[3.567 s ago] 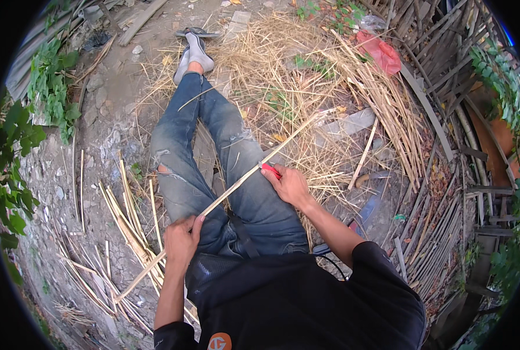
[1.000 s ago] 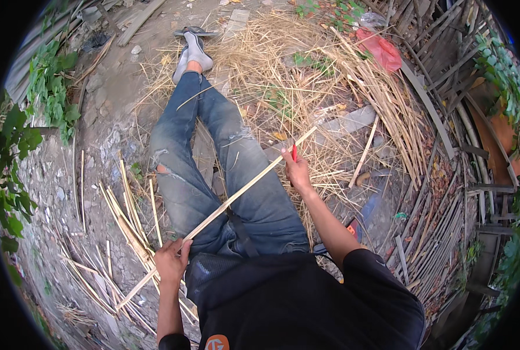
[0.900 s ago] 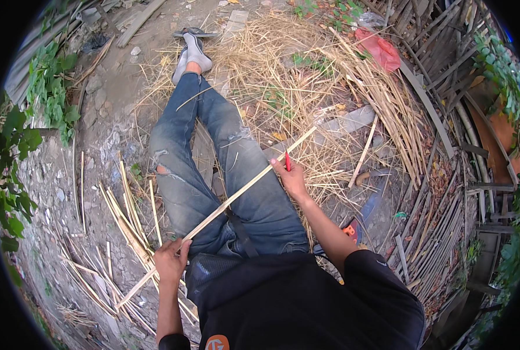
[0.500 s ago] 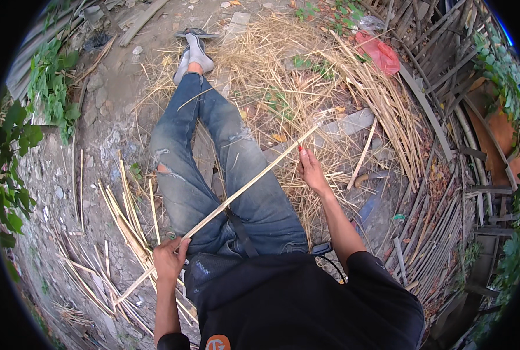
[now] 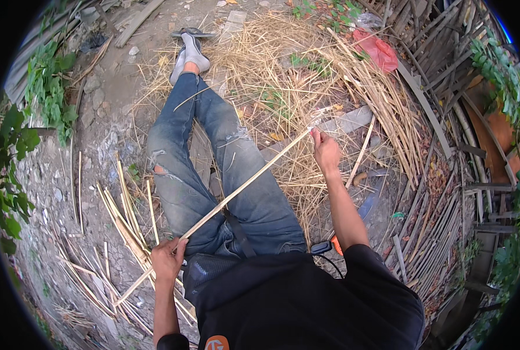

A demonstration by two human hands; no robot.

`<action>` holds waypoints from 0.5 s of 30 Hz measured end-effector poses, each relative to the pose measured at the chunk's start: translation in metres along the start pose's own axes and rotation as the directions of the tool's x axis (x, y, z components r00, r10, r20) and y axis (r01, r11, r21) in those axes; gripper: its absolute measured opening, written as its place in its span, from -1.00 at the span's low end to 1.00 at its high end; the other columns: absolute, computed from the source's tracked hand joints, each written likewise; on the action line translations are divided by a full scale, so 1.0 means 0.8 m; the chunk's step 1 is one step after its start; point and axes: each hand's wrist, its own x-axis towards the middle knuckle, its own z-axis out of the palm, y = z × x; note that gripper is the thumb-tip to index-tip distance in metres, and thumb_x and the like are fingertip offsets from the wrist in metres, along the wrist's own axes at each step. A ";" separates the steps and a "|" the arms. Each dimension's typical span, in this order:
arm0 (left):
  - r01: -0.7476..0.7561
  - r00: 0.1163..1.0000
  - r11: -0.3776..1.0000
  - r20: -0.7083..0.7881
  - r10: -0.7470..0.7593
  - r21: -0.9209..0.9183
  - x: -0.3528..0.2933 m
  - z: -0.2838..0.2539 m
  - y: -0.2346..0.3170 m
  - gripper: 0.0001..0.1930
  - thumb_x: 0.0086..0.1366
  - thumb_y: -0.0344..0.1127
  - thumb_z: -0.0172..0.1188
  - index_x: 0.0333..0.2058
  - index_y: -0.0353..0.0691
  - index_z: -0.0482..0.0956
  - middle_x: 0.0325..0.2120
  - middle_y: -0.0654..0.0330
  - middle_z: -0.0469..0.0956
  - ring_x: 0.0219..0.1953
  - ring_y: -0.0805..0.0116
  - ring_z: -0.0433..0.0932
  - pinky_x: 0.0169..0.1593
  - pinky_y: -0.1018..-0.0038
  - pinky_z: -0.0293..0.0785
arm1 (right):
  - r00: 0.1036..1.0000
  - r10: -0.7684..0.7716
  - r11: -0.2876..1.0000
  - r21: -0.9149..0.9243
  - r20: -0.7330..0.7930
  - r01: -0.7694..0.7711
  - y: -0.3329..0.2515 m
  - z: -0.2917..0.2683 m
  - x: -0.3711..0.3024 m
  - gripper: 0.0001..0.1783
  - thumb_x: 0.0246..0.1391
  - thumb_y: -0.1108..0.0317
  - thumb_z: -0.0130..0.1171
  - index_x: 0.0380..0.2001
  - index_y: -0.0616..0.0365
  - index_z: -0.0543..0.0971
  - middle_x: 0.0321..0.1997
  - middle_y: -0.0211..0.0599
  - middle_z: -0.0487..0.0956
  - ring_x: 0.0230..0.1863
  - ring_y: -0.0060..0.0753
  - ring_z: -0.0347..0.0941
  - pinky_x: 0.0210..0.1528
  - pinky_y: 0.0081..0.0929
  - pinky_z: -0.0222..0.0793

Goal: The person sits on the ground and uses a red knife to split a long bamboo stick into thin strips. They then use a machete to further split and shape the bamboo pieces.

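A long, pale split-bamboo strip [image 5: 254, 178] slants across my thighs. My left hand [image 5: 165, 260] is closed around it near its lower end, beside my left hip. Close to the far end, my right hand [image 5: 327, 153] has its fingers curled together beside the strip. A small red object showed at those fingertips earlier, but it is mostly hidden now and I cannot tell its kind. Under the strip are my outstretched legs in worn jeans [image 5: 175, 198]. More pale strips [image 5: 126, 224] lie on the ground near my left hand.
Thin shavings [image 5: 260, 52] cover the ground beyond my legs. A pile of strips [image 5: 382, 111] lies at the right, near a red plastic bag [image 5: 375, 50]. A wooden-handled blade [image 5: 360, 178] rests right of my right hand. Sticks and boards line the right side.
My right hand has moved up and slightly right, to the strip's far end. My left hand and the strip have hardly moved. An orange object now shows beside my right elbow.
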 end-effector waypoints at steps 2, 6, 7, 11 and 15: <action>0.005 1.000 1.000 -0.004 -0.005 0.021 0.000 0.001 0.001 -0.71 0.23 -0.17 0.46 -0.30 -0.35 0.77 -0.56 -0.07 0.60 -0.53 -0.05 0.62 -0.40 0.19 0.50 | 0.999 0.013 1.000 0.014 0.039 -0.014 -0.016 0.007 -0.023 -0.37 0.40 -0.19 -0.04 -0.31 0.17 0.69 -0.44 0.23 0.62 -0.30 0.37 0.57 -0.20 0.11 0.44; 0.032 0.999 0.999 0.005 -0.032 0.034 -0.001 -0.001 0.004 -0.71 0.24 -0.16 0.46 -0.30 -0.33 0.77 -0.56 -0.06 0.59 -0.53 -0.06 0.62 -0.40 0.19 0.50 | 0.997 0.008 0.999 0.046 0.083 -0.012 -0.037 0.015 -0.061 -0.40 0.39 -0.20 -0.01 -0.29 0.11 0.71 -0.48 0.22 0.60 -0.33 0.37 0.56 -0.22 0.10 0.44; 0.019 1.000 0.999 0.007 -0.019 0.040 -0.001 -0.002 0.004 -0.71 0.24 -0.16 0.46 -0.30 -0.33 0.77 -0.57 -0.06 0.59 -0.53 -0.06 0.62 -0.40 0.19 0.50 | 0.995 0.002 0.998 0.065 0.095 -0.008 -0.040 0.012 -0.063 -0.40 0.39 -0.20 -0.01 -0.29 0.11 0.71 -0.49 0.22 0.60 -0.33 0.38 0.56 -0.22 0.10 0.45; -0.004 1.000 0.999 0.002 0.004 0.038 0.001 -0.001 0.008 -0.71 0.24 -0.16 0.45 -0.30 -0.31 0.77 -0.57 -0.06 0.59 -0.53 -0.07 0.61 -0.40 0.18 0.50 | 0.993 0.101 0.993 0.057 0.058 -0.104 -0.017 0.016 -0.036 -0.40 0.39 -0.21 -0.01 -0.25 0.11 0.72 -0.47 0.19 0.62 -0.33 0.36 0.57 -0.21 0.08 0.45; -0.025 0.998 1.000 -0.059 0.026 0.009 0.000 0.002 0.009 -0.72 0.25 -0.16 0.44 -0.31 -0.31 0.77 -0.56 -0.07 0.59 -0.53 -0.08 0.60 -0.40 0.17 0.50 | 0.996 0.085 0.994 0.061 0.034 -0.086 -0.024 0.017 -0.029 -0.39 0.41 -0.19 -0.04 -0.24 0.14 0.72 -0.46 0.18 0.63 -0.32 0.34 0.58 -0.20 0.07 0.45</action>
